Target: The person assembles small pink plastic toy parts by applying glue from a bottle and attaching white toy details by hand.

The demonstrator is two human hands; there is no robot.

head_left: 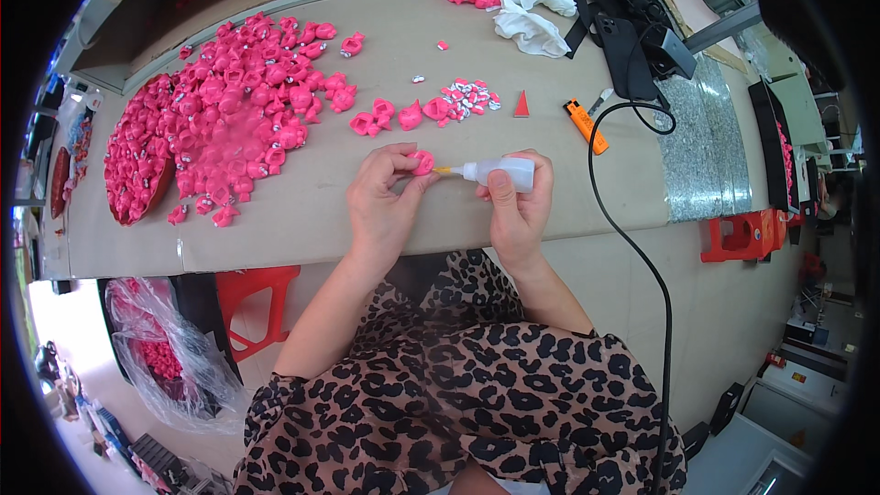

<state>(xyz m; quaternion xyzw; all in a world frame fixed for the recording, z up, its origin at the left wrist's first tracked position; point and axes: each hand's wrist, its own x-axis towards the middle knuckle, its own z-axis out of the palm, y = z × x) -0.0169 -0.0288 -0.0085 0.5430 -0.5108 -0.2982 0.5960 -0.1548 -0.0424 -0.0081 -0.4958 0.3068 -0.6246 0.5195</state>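
Between the fingertips of my left hand (376, 206) is a small hollow pink plastic part (423, 162). My right hand (521, 220) grips a translucent white squeeze bottle (513, 173), tilted on its side. Its thin yellow tip (444, 170) points left and reaches the pink part; whether it goes inside I cannot tell. Just beyond my hands lie a few loose pink parts (410, 115) and a small heap of pink-and-silver pieces (472, 97). A large pile of similar pink parts (252, 92) spreads over the table to the left.
A reddish tray (168, 185) of pink parts stands at the left. To the right lie an orange cutter-like tool (587, 127), a small red triangle (522, 104) and a black cable (632, 243) crossing the table edge. White crumpled tissue (532, 23) and a black phone (626, 55) are farther back.
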